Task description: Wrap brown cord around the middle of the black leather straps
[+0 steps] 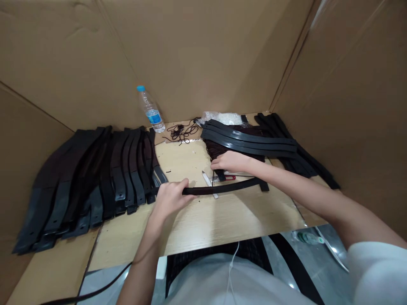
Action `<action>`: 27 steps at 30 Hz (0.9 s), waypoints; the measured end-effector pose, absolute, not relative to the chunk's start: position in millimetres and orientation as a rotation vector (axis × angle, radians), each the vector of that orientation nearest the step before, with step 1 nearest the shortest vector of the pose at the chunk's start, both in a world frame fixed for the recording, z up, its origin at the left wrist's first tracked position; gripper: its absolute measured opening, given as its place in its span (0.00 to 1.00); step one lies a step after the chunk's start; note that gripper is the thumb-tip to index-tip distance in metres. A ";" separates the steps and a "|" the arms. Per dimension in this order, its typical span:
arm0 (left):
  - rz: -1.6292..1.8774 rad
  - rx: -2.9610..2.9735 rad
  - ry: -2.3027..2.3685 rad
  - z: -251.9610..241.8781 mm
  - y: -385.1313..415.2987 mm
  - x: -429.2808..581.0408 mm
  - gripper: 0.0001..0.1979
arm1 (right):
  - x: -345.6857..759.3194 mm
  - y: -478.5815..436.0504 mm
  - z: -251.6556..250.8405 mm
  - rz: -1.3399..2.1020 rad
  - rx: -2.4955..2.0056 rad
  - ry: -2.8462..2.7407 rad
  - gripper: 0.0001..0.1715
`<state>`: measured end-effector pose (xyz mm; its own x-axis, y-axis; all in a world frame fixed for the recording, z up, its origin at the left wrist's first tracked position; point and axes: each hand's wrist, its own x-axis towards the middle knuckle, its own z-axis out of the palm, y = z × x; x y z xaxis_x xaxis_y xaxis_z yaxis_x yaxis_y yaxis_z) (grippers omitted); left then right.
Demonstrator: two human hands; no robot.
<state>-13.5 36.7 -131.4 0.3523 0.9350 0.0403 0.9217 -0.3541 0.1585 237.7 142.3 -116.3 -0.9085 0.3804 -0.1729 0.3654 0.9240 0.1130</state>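
My left hand (170,199) pinches the left end of a long curved black strap (227,188) that lies across the wooden table (222,220). My right hand (229,161) rests closed at a bundle of dark brown cord (219,149) just behind the strap, fingers curled on the cord. A thin thread runs from that hand down toward the strap. A small white tool (209,183) and a red-handled item (229,177) lie between my two hands.
A large row of black straps (95,178) covers the left side, and more black straps (254,140) lie stacked at the back right. A water bottle (150,109) stands at the back by loose cord scraps (178,133). Cardboard walls (203,55) enclose the table.
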 end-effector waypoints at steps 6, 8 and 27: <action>0.200 2.519 1.733 -127.4 34.3 -19.0 0.14 | 243.8 141.1 -118.3 -0.074 0.760 2.916 0.29; 0.198 2.532 1.738 -126.3 33.1 -20.4 0.14 | 251.5 136.0 -111.0 -0.259 0.928 2.971 0.32; 0.453 2.535 1.657 -119.8 15.1 -29.2 0.17 | 327.1 -12.3 -65.8 0.127 2.374 3.116 0.11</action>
